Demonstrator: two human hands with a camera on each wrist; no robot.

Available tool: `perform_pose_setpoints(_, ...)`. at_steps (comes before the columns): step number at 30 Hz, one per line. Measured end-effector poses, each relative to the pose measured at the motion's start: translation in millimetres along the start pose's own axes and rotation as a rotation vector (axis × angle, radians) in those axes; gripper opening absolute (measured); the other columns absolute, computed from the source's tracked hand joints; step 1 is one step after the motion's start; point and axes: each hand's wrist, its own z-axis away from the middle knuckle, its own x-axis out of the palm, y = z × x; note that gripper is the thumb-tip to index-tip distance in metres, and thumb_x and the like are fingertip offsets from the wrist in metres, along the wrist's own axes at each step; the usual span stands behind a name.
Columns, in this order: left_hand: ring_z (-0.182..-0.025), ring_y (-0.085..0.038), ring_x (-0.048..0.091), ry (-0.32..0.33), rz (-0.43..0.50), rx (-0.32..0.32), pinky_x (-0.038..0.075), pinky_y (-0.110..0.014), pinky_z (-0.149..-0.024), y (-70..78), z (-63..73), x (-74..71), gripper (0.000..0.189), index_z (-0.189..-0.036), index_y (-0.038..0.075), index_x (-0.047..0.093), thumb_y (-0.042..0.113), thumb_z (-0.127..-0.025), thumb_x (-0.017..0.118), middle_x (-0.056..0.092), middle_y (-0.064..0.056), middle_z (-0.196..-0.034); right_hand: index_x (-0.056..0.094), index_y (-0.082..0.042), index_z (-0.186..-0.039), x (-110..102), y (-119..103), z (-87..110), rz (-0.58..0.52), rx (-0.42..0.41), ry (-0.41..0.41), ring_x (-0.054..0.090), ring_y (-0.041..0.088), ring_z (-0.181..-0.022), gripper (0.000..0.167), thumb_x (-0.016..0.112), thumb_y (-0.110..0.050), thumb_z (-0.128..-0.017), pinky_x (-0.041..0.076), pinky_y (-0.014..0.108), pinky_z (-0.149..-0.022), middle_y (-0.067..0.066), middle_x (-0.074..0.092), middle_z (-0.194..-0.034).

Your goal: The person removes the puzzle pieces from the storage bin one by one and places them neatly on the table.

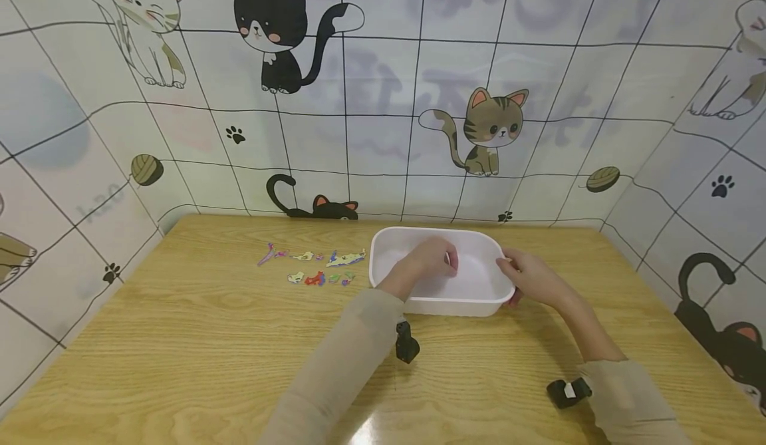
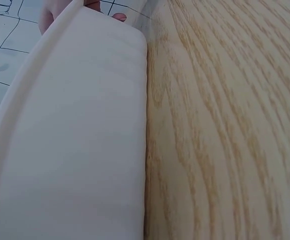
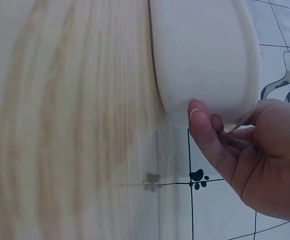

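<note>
A white plastic basin [image 1: 435,306] stands on the wooden table in the head view. My right hand [image 1: 535,277] grips its right end, thumb over the rim and fingers under it on the outside; the right wrist view shows the same hand [image 3: 255,160] on the basin's end wall [image 3: 205,60]. My left hand [image 1: 427,259] is down inside the basin, fingers bent near the floor of it. Whether it holds anything small cannot be seen. The left wrist view shows mostly the basin's outer side [image 2: 80,120], with the left hand hidden.
Left of the basin, small colourful pieces lie in two rough rows, among them a red-and-blue one [image 1: 314,279], a cream-and-blue one [image 1: 347,258] and a purple-pink one [image 1: 266,254]. A cat-print sheet [image 1: 383,139] hangs behind the wooden table [image 1: 197,338] and at its sides.
</note>
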Motion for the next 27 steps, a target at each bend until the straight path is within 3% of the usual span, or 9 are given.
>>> perform_pose_setpoints(10,-0.081,-0.012,0.055,-0.001,0.033,-0.034,0.045,-0.022,-0.074,1.7,1.1,-2.0,0.008,-0.088,0.008,0.071,0.014,-0.092,0.076,0.062,0.001,-0.083,0.037,0.016,-0.141,0.2,0.2,-0.1,-0.016,-0.001,-0.001,0.067,0.027,-0.057,0.044,0.042,-0.014,-0.109,0.058,0.040,-0.053,0.012,0.065,-0.080)
perform_pose_setpoints(16,-0.076,-0.007,0.054,0.023,0.045,0.013,0.044,-0.017,-0.072,-3.8,-4.5,0.3,0.011,-0.089,0.009,0.075,0.019,-0.092,0.076,0.066,0.005,-0.081,0.041,0.015,-0.138,1.0,1.1,-0.1,-0.015,-0.006,0.001,0.066,0.027,-0.055,0.040,0.044,-0.013,-0.109,0.058,0.041,-0.052,0.014,0.065,-0.080)
perform_pose_setpoints(21,-0.070,-0.005,0.055,0.039,0.141,0.072,0.044,-0.016,-0.068,-5.2,-5.2,-0.4,0.008,-0.091,0.006,0.074,0.014,-0.093,0.074,0.066,0.004,-0.078,0.041,0.014,-0.137,1.1,2.0,-0.2,-0.016,-0.006,0.000,0.066,0.026,-0.055,0.038,0.044,-0.011,-0.108,0.058,0.040,-0.052,0.017,0.066,-0.081)
perform_pose_setpoints(27,-0.067,-0.006,0.058,0.010,0.248,0.061,0.047,-0.018,-0.063,-2.8,-0.3,-4.7,0.006,-0.093,0.004,0.073,0.009,-0.095,0.071,0.066,0.002,-0.077,0.041,0.014,-0.138,0.7,1.1,-0.1,-0.011,-0.005,-0.001,0.066,0.026,-0.055,0.039,0.044,-0.011,-0.108,0.058,0.041,-0.053,0.015,0.066,-0.080)
